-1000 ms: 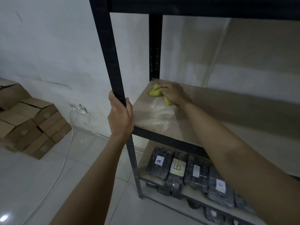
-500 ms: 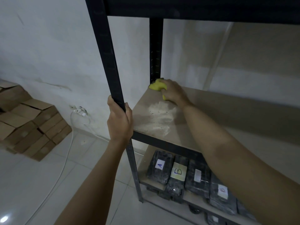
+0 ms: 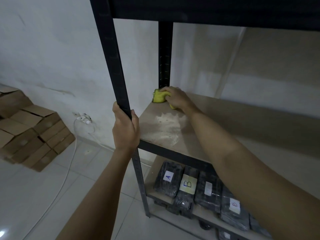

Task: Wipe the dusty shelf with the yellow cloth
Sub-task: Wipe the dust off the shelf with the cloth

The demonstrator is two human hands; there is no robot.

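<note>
A beige shelf board (image 3: pixel 225 122) of a black metal rack carries a pale patch of dust (image 3: pixel 166 129) near its front left corner. My right hand (image 3: pixel 176 97) grips a crumpled yellow cloth (image 3: pixel 159 97) at the board's back left corner, right by the rear upright. The cloth touches the board, beyond the dust patch. My left hand (image 3: pixel 125 129) is wrapped round the rack's front left upright (image 3: pixel 112 66), just above the board's level.
On the lower shelf (image 3: pixel 155 168) lie dark wrapped packages labelled A (image 3: pixel 168 177) and B (image 3: pixel 187 183). Cardboard boxes (image 3: pixel 29 132) are stacked on the floor at left. A white cable (image 3: pixel 69 163) runs from a wall socket across the tiles.
My right hand has slid the cloth away from the dust patch toward the back left corner of the board. The left hand keeps its hold on the upright.
</note>
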